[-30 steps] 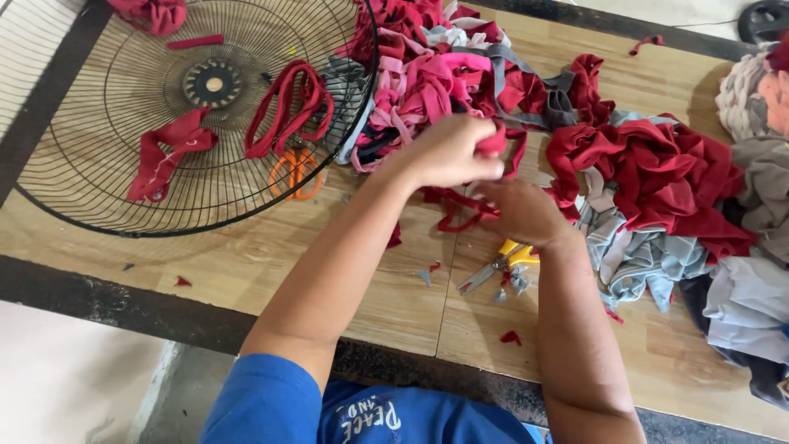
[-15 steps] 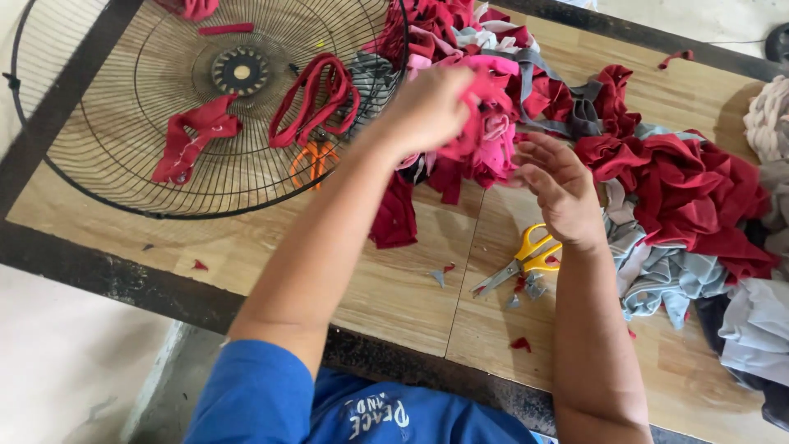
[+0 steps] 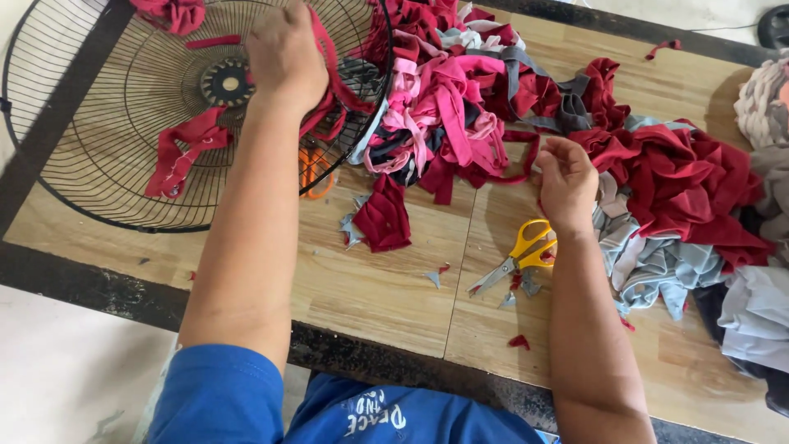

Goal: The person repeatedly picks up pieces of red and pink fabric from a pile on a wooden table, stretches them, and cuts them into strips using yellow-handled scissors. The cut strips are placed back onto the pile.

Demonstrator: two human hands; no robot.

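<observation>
My left hand (image 3: 285,51) is over the black wire fan guard (image 3: 99,123), its fingers closed on a red cloth strip (image 3: 335,90) that hangs down onto the wires. More red strips (image 3: 177,156) lie in the guard. My right hand (image 3: 567,177) hovers with loosely curled fingers at the edge of a pile of red, pink and grey cloth strips (image 3: 460,107), holding nothing that I can see. Yellow-handled scissors (image 3: 518,255) lie on the wooden table just below that hand. A dark red scrap (image 3: 382,218) rests between my arms.
A heap of dark red and grey cloth (image 3: 682,197) fills the right side of the wooden table (image 3: 370,288). An orange-handled tool (image 3: 312,168) lies under the guard's rim. Small cloth snippets (image 3: 514,300) dot the table. The table's dark front edge (image 3: 99,288) runs below.
My left hand has carried a red strip leftward from the pile to the fan guard. My right hand has stayed near the pile above the scissors.
</observation>
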